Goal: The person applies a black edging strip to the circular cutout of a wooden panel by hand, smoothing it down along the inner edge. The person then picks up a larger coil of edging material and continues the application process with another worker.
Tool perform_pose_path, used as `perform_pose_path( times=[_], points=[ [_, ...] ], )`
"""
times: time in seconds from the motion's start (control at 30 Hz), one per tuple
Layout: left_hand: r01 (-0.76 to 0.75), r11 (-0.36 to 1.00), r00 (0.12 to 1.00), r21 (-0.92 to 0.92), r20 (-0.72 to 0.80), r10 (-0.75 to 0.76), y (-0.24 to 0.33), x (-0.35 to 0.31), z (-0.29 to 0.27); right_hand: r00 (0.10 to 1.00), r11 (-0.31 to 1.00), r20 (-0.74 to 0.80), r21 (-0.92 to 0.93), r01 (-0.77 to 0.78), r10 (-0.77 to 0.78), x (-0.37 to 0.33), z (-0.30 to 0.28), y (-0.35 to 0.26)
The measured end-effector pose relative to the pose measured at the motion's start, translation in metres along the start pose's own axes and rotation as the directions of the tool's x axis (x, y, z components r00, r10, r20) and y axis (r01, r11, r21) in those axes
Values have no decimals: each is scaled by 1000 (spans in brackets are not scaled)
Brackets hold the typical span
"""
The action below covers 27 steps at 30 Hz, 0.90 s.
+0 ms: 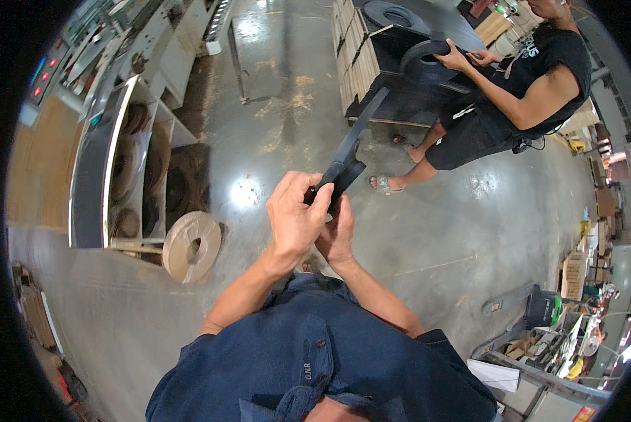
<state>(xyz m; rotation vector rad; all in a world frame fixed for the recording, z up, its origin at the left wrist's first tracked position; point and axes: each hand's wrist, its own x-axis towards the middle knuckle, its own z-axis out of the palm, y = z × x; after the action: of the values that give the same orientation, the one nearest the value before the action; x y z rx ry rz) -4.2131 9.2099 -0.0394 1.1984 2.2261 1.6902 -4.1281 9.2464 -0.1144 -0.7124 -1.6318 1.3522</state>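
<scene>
In front of my body, both hands are raised over the floor, gripping a black flat strip (pixel 351 142) that rises to a narrow end at the upper right. Beside its lower part is a wider black curved section (pixel 348 177); I cannot tell if it is the same strip folded over. My left hand (pixel 294 214) is closed with thumb and fingers on the strip. Just below and to the right, my right hand (pixel 336 235) pinches the lower end, its fingers partly hidden behind the left.
A co-worker (pixel 540 91) stands at the upper right, holding a black coil (pixel 428 62) by a dark stack of panels (pixel 400 98). At left, a shelf unit (pixel 90 176) holds several coils; a pale roll (pixel 182 246) leans beside it. A cluttered cart (pixel 540 376) stands lower right.
</scene>
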Motion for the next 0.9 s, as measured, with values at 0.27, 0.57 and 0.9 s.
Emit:
perform_pose_path(
  times=[0.27,0.57,0.9],
  points=[
    [676,611,700,-412,617,-359,-70,169,67,956,966,-139,22,-256,257,148,12,52],
    [853,404,467,-330,827,-313,-117,320,136,915,927,-150,75,-367,374,289,15,82],
    [855,471,413,-216,832,-369,-153,415,212,886,877,-137,271,-396,442,392,3,132]
  ],
)
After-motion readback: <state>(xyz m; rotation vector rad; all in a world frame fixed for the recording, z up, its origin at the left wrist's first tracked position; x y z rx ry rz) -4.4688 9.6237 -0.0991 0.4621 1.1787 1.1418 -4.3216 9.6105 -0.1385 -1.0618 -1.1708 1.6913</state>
